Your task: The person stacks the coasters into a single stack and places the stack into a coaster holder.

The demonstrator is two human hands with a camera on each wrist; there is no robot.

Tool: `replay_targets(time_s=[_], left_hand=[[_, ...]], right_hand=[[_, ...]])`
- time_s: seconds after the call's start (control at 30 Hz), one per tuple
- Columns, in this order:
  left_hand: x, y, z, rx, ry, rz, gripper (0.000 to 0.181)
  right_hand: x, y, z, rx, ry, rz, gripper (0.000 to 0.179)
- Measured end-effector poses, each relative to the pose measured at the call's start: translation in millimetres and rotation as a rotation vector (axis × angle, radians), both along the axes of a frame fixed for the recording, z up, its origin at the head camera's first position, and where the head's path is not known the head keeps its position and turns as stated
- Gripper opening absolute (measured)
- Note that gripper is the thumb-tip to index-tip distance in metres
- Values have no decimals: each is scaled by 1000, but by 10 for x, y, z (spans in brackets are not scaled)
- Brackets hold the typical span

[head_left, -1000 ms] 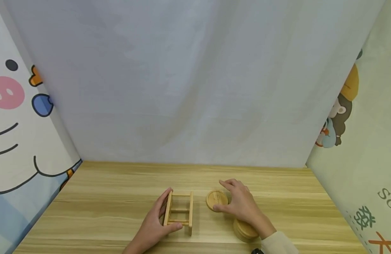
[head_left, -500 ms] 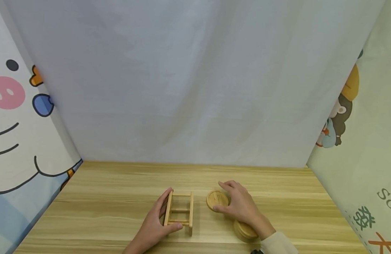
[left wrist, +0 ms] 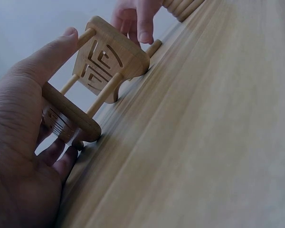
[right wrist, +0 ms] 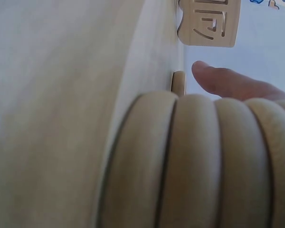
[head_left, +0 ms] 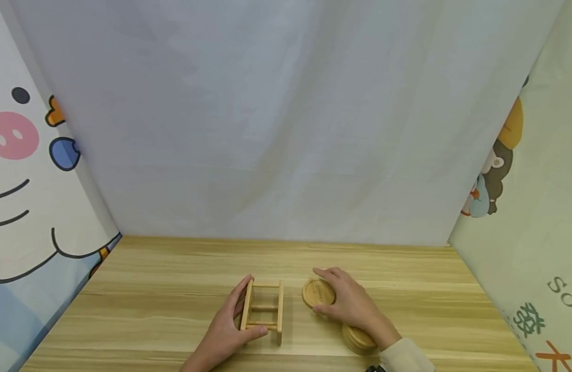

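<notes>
Left hand grips the slatted wooden rack on the surface; right hand, thumb and fingers parted, hovers at the flat wooden disc right of the rack, near stacked discs.

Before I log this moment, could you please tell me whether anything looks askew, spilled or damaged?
Nothing stands out: the tan two-panel wooden rack stands upright in the grip of the left hand, the round tan wooden disc lies flat, and the partly hidden stack of similar discs looks tidy. No spill or damage shows.
</notes>
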State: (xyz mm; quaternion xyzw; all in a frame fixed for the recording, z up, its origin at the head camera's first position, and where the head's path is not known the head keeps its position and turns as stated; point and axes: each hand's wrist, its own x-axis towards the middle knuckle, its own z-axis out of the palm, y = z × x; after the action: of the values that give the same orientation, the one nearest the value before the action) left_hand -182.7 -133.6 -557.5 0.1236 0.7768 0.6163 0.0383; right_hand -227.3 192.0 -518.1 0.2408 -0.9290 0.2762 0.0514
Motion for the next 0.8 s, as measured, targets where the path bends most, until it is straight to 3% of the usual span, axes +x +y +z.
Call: replay_targets(time_s=[0.8], left_hand=[[21, 16, 42, 15, -15, -2, 108]], right_hand=[[-2, 22, 28, 17, -110, 45, 84]])
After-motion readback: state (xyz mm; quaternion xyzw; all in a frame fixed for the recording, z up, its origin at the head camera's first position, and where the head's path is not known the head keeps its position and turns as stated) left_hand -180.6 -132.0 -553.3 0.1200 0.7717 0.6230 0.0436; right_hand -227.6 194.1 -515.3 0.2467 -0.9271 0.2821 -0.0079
